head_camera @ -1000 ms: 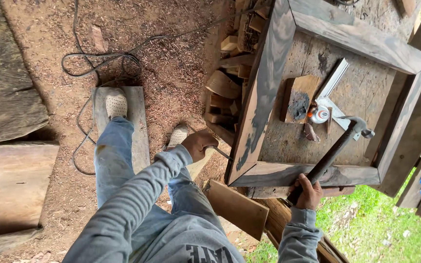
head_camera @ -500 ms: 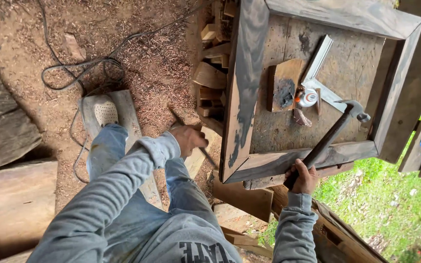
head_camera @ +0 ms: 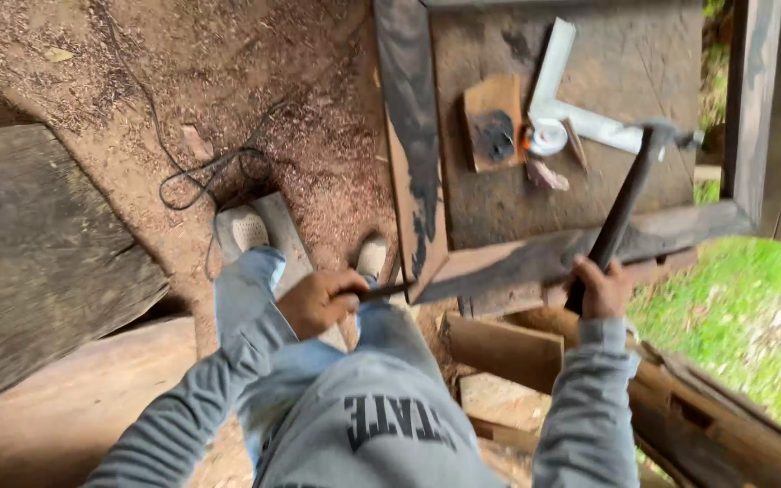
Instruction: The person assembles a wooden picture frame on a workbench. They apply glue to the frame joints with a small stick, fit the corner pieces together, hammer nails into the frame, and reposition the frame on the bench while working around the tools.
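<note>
My left hand (head_camera: 318, 303) is closed around a thin dark tool, a chisel or punch (head_camera: 389, 291) as far as I can tell, with its tip pointed at the near corner of the wooden frame (head_camera: 413, 154). My right hand (head_camera: 600, 287) is clamped low on the handle of the hammer (head_camera: 624, 203), whose head hangs over the far side of the board inside the frame. The hands are well apart, each wrapped on its own tool. My worry is the reach: the hammer head sits a long way from the tool in my left hand, so a swing across would have to cover a lot of ground, and a poorly aimed one could land on my knuckles instead of the butt of the tool. The tool is thin and I grip it close to its end, so it could skid off the frame's edge if struck at a slant and gouge the wood or jump toward my leg. The hammer head is also near the metal square (head_camera: 560, 99), the small wooden block (head_camera: 494, 122) and the round orange-and-white thing (head_camera: 547, 137) lying on the board; a careless lift could knock them off. Underfoot I see sawdust, loose offcuts and a black cable (head_camera: 210, 172) coiled by my shoe (head_camera: 246, 230), any of which could trip or slide me mid-swing.
</note>
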